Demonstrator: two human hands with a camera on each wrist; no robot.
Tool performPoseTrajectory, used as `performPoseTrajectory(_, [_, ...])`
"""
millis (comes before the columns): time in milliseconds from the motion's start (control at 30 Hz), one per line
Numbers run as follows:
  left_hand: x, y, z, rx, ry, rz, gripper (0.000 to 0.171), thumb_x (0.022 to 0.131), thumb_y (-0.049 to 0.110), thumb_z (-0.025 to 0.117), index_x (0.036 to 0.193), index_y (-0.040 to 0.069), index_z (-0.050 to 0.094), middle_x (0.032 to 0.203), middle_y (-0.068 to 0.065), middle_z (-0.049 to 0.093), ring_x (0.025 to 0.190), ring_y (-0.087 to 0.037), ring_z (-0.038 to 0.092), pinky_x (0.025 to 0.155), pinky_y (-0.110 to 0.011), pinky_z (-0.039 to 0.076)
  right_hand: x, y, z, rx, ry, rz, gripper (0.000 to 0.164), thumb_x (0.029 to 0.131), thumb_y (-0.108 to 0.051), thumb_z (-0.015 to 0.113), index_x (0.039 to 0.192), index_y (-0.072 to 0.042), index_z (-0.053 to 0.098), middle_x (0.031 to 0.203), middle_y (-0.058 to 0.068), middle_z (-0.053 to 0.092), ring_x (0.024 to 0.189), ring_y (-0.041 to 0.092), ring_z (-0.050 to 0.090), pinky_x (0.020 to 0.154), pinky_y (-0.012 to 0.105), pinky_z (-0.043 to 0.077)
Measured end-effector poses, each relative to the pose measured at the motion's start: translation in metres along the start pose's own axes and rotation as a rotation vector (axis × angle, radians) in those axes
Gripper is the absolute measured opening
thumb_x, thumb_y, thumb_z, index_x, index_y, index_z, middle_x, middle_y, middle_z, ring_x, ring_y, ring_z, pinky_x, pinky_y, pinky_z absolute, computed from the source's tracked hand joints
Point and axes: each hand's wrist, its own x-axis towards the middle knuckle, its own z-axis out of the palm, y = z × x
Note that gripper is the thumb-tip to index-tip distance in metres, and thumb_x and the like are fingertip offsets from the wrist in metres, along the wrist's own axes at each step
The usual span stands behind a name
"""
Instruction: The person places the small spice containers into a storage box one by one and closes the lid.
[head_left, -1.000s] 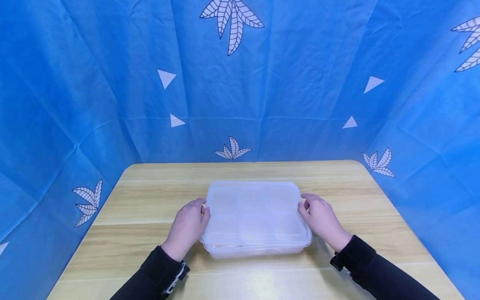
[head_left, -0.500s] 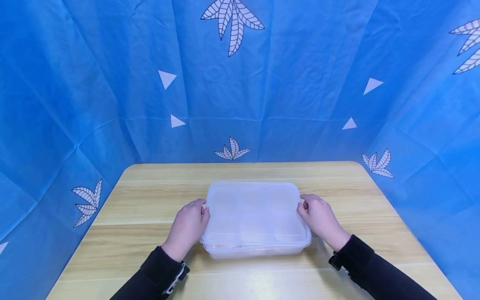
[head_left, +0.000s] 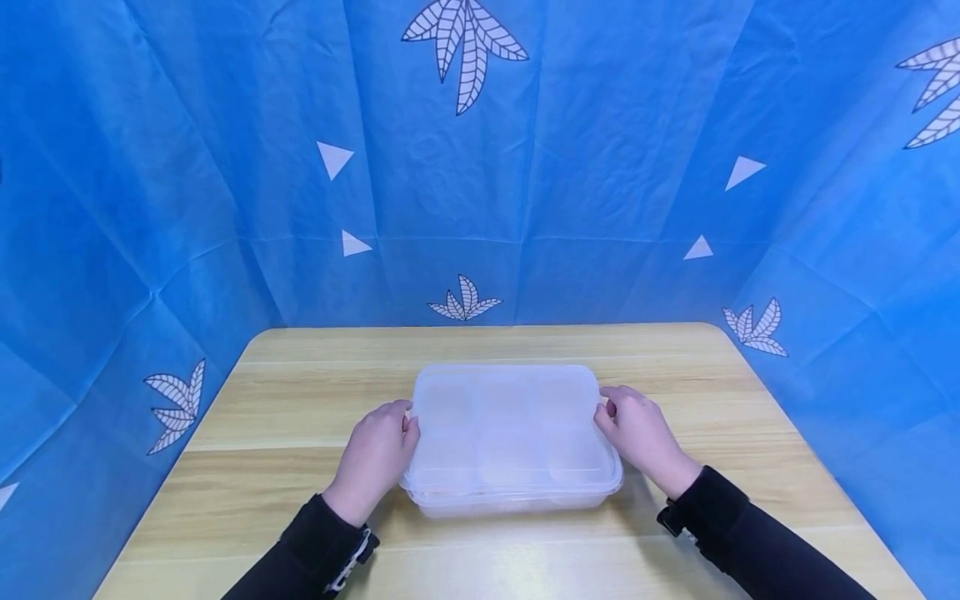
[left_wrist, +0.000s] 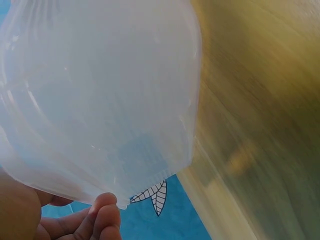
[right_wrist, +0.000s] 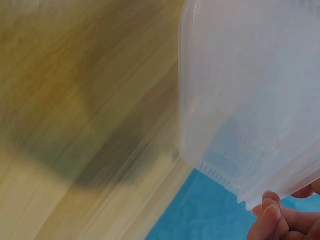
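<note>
A translucent plastic storage box [head_left: 510, 505] stands on the table, with faint compartment outlines showing through its frosted lid [head_left: 517, 425]. My left hand [head_left: 375, 454] pinches the lid's left edge, thumb on top and fingers curled at the rim. On the opposite side, my right hand [head_left: 643, 437] grips the right edge in the same way. From the left wrist, the box wall [left_wrist: 110, 90] fills much of the view, with curled fingertips [left_wrist: 106, 215] at its rim. The right wrist view has the box wall [right_wrist: 240, 90] and fingertips [right_wrist: 267, 217] near the rim corner. The contents cannot be made out.
The light wooden table [head_left: 300, 392] extends around the box on all sides. A blue curtain [head_left: 600, 167] with white leaf and triangle prints encloses the back and both sides. Black sleeves [head_left: 307, 542] cover both forearms.
The lid's far edge has dropped slightly, and the gap along the front rim looks narrower. Both hands keep nearly the same places.
</note>
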Motion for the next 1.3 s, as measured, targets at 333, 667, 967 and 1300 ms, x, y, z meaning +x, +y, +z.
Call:
performPoseTrajectory(333, [-0.0001, 0.0035, -0.0033, -0.004, -0.002, -0.003, 0.029, 0.096, 0.014, 0.065, 0.116, -0.008, 0.067, 0.074, -0.005, 0.057, 0.066, -0.018, 0.053, 0.061, -0.029, 0.049, 0.0043, 0.0035, -0.0018, -0.01, 0.022, -0.046, 0.025, 0.09, -0.006, 0.061, 0.108, 0.01, 0.069, 0.07, 0.001, 0.05, 0.06, 0.013, 0.045, 0.06, 0.032, 0.045])
performPoseTrajectory(667, [-0.0015, 0.0036, -0.0027, -0.012, 0.009, 0.015, 0.016, 0.095, 0.012, 0.063, 0.099, -0.003, 0.066, 0.068, -0.001, 0.049, 0.063, -0.018, 0.049, 0.058, -0.03, 0.045, 0.0096, 0.0072, 0.0008, -0.014, 0.021, -0.063, 0.022, 0.089, -0.003, 0.061, 0.105, 0.009, 0.07, 0.069, 0.001, 0.049, 0.06, 0.013, 0.045, 0.067, 0.038, 0.049])
performPoseTrajectory(967, [-0.0042, 0.0026, -0.0007, -0.002, 0.062, 0.054, 0.01, 0.092, 0.009, 0.065, 0.088, 0.0, 0.064, 0.068, 0.0, 0.048, 0.062, -0.017, 0.048, 0.058, -0.03, 0.045, 0.0094, 0.0078, 0.0036, -0.018, 0.034, -0.061, 0.022, 0.09, -0.003, 0.06, 0.106, 0.009, 0.07, 0.071, 0.002, 0.051, 0.063, 0.015, 0.047, 0.068, 0.039, 0.049])
performPoseTrajectory(1300, [-0.0053, 0.0029, -0.0007, 0.007, 0.086, 0.077, 0.01, 0.091, 0.008, 0.065, 0.086, 0.0, 0.064, 0.068, 0.0, 0.048, 0.062, -0.017, 0.048, 0.059, -0.031, 0.046, 0.0068, 0.0093, 0.0062, -0.003, 0.032, -0.051, 0.026, 0.091, -0.006, 0.059, 0.107, 0.011, 0.069, 0.071, 0.002, 0.051, 0.064, 0.016, 0.048, 0.066, 0.038, 0.048])
